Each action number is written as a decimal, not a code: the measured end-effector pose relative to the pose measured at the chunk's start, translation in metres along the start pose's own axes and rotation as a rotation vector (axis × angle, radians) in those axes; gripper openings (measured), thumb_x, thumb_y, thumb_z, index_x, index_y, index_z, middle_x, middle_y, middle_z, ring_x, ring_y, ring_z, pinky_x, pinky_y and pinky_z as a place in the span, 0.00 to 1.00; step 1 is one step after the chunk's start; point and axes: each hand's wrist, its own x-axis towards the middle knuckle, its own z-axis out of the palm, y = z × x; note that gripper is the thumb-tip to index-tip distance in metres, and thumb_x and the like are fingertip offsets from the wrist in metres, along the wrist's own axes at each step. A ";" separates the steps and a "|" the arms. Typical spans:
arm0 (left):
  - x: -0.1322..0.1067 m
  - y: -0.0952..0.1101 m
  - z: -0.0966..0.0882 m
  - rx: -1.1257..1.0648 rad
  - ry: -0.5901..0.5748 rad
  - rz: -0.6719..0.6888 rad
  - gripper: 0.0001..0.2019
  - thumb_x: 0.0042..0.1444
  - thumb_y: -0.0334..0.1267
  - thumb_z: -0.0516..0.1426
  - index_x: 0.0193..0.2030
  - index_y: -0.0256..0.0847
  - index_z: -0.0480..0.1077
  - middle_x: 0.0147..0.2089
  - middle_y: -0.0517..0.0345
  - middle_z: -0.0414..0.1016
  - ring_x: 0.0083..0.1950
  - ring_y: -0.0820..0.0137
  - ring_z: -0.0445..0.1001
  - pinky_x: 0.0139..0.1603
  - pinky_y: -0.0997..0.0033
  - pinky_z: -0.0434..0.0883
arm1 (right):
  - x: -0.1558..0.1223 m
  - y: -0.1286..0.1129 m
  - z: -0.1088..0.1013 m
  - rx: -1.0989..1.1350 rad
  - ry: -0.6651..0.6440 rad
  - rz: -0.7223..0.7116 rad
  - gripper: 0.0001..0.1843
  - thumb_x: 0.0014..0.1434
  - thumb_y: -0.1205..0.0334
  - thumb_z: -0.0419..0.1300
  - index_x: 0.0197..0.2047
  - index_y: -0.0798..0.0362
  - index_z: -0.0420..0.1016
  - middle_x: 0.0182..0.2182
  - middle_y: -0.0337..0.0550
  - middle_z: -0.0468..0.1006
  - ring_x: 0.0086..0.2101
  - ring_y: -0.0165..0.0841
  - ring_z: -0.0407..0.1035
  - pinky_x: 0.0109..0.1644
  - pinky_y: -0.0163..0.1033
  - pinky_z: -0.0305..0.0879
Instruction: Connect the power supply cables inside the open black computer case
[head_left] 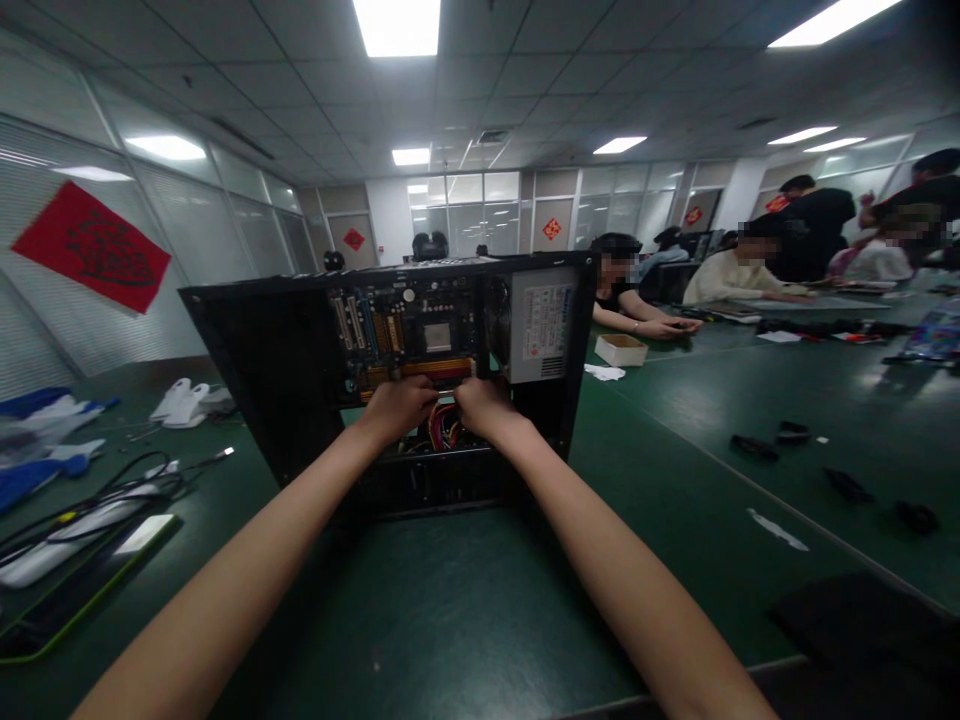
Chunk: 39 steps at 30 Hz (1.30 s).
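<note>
An open black computer case (259,380) stands on the green table, its inside facing me. Fixed within it is a motherboard (442,305), with a bare square processor socket area and orange and red memory slots along its lower edge. My left hand (401,408) is at the left part of those slots, fingers curled and pinched. Close beside it, my right hand (481,405) is closed in the same way. A thin pale edge shows between the fingertips; I cannot tell what it belongs to. Below hang coloured cables (445,428). The power supply (538,328) fills the upper right corner.
On the left of the green table (450,610) lie a white power strip (82,535), black cables, a green-edged dark object (90,590) and plastic bags (45,440). To the right are a small box (621,349) and several black pieces (847,484). Several people sit or stand farther right.
</note>
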 end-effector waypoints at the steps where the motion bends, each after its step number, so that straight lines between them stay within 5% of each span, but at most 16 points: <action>1: -0.001 0.000 0.002 -0.018 0.005 -0.016 0.12 0.62 0.37 0.57 0.48 0.46 0.78 0.49 0.53 0.78 0.46 0.63 0.78 0.36 0.71 0.69 | -0.001 0.000 0.000 0.002 0.004 -0.008 0.18 0.59 0.72 0.57 0.51 0.61 0.79 0.48 0.62 0.79 0.47 0.46 0.76 0.48 0.41 0.70; 10: -0.001 -0.002 0.009 -0.065 0.039 -0.151 0.11 0.60 0.39 0.60 0.49 0.44 0.74 0.46 0.54 0.80 0.47 0.61 0.79 0.39 0.68 0.70 | -0.004 -0.003 -0.001 0.040 0.001 -0.027 0.17 0.58 0.72 0.57 0.49 0.62 0.79 0.47 0.64 0.79 0.46 0.46 0.76 0.48 0.40 0.70; 15: -0.002 0.000 0.006 -0.047 0.011 -0.145 0.06 0.59 0.38 0.60 0.42 0.42 0.75 0.46 0.53 0.79 0.46 0.62 0.78 0.37 0.70 0.69 | -0.005 -0.003 -0.002 0.059 0.024 -0.034 0.16 0.59 0.73 0.56 0.49 0.63 0.79 0.48 0.63 0.79 0.47 0.45 0.76 0.49 0.40 0.69; 39: 0.000 0.000 0.003 -0.012 -0.116 -0.126 0.15 0.62 0.32 0.54 0.52 0.42 0.78 0.52 0.48 0.79 0.53 0.59 0.77 0.51 0.64 0.72 | -0.002 -0.006 -0.003 0.071 0.082 -0.078 0.15 0.62 0.68 0.56 0.49 0.59 0.79 0.47 0.59 0.78 0.46 0.44 0.76 0.48 0.41 0.71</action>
